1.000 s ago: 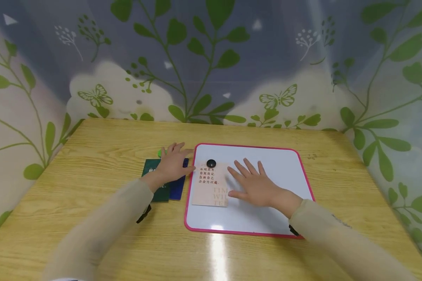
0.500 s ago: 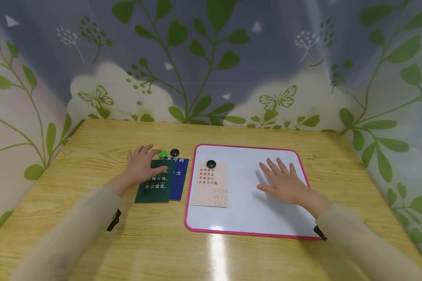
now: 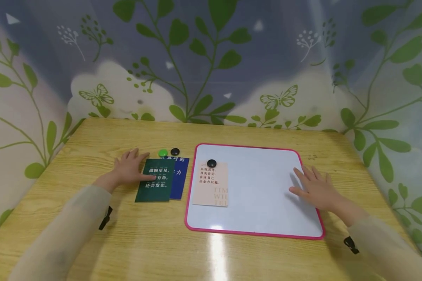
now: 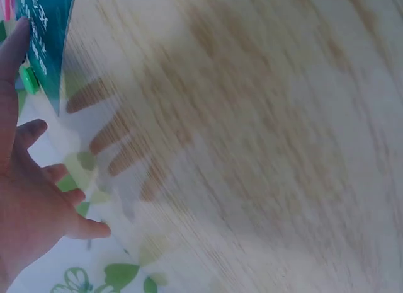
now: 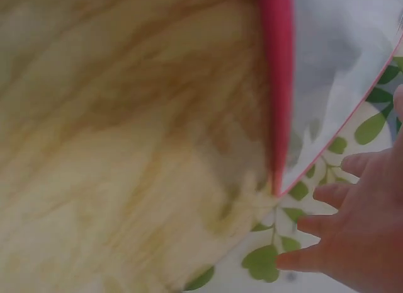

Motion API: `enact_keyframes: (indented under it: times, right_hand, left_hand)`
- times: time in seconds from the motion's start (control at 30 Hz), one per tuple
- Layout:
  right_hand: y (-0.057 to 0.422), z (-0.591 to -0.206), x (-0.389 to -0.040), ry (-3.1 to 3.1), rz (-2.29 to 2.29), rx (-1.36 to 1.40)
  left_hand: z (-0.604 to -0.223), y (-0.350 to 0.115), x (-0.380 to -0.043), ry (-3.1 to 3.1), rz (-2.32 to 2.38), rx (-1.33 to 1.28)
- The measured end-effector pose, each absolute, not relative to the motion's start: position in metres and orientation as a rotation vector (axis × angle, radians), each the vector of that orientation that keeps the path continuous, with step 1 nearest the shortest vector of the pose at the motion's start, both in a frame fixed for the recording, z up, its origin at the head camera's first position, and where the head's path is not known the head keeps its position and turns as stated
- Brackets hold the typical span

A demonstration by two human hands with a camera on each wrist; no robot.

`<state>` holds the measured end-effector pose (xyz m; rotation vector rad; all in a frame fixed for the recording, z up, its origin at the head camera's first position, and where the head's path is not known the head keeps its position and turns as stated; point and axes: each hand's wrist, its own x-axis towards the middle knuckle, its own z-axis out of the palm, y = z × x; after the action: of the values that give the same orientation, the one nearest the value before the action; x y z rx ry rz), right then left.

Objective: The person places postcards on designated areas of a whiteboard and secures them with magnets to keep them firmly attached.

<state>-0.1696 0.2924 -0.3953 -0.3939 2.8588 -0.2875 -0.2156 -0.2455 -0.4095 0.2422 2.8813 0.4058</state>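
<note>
Both the left hand (image 3: 128, 170) and the right hand (image 3: 319, 192) have fingers extended and spread, gripping nothing. The left hand is at the left edge of a green card (image 3: 159, 185), its thumb overlapping the white characters in the head view; contact cannot be told. The right hand is over the right edge of a pink-framed whiteboard (image 3: 260, 191). The green card partly covers a blue card (image 3: 179, 182), both lying left of the whiteboard. Just beyond their far edges sit a green disc (image 3: 163, 153) and, beside it, a black disc (image 3: 175, 151). On the whiteboard's left part lies a pale pink card (image 3: 210, 188), a second black disc (image 3: 211, 163) resting at its upper edge. This arrangement lies on a wood-grain table (image 3: 154, 249) before a leaf-patterned wall (image 3: 232, 86).
</note>
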Motion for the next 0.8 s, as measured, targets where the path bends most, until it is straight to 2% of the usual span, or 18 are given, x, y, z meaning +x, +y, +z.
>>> enact_keyframes:
  times: [0.27,0.8]
  right_hand:
    - [0.314,-0.405,-0.163,2.839,-0.277,-0.358]
    - [0.314,-0.406,-0.164,2.839,-0.321,-0.327]
  left_hand:
    - [-0.407,-0.246,-0.216,2.844,0.361,0.23]
    - [-0.404,-0.244,-0.23,2.793,0.451,0.227]
